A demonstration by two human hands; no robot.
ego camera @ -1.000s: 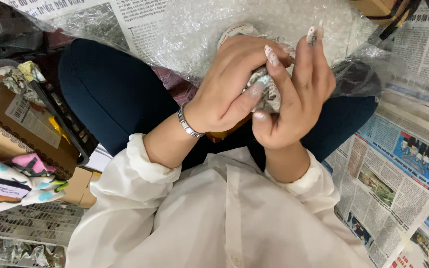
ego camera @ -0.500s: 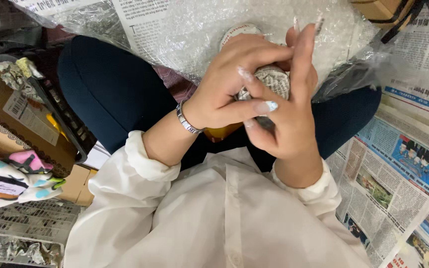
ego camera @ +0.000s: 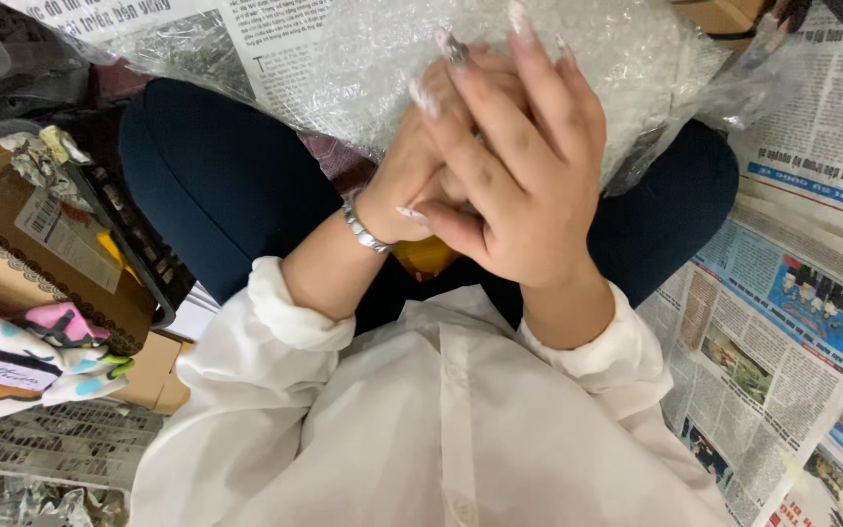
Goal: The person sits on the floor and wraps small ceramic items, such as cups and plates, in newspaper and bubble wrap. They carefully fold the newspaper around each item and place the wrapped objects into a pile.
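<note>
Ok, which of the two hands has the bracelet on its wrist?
The left hand, the one underneath: a silver bracelet circles its wrist, while the right hand laid over it has a bare wrist.

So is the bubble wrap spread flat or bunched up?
Bunched up. The bubble wrap lies crumpled in folds over the lap, beyond the right hand, which covers the left hand.

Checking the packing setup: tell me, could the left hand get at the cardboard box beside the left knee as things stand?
Probably yes. The cardboard box lies on the left hand's own side, beyond the thigh, with nothing covering its top. But that hand is tucked under the right hand against the bubble wrap, so it must come free first.
</note>
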